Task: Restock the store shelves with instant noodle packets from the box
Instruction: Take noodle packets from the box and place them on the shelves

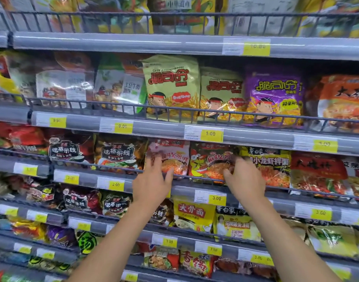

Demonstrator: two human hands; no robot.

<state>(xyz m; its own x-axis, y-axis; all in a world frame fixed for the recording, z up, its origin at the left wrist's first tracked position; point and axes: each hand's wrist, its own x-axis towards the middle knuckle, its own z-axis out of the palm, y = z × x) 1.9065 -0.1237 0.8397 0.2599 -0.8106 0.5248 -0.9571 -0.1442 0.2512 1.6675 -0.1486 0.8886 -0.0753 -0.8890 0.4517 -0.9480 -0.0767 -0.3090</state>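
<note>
Reaching up from the lower edge, the left forearm (113,243) and right forearm (286,239) lead to two hands at the same shelf row. The left hand (152,181) has its fingers spread and laid flat on the front of a pink noodle packet (174,153), with the thumb out toward the right. The right hand (244,178) has bent fingers on the lower right part of a red noodle packet (209,159). Blur hides whether it pinches the packet's edge or only presses it.

Both packets stand upright behind the wire rail (117,168), side by side between the two hands. A yellow packet (270,165) stands just outside the right hand. Below the hands hangs a price tag (210,197).

This row and those around it look well filled, so the step seems to be seating or straightening packets that are already in place. The supply box is out of view, so how many packets remain cannot be told.
</note>
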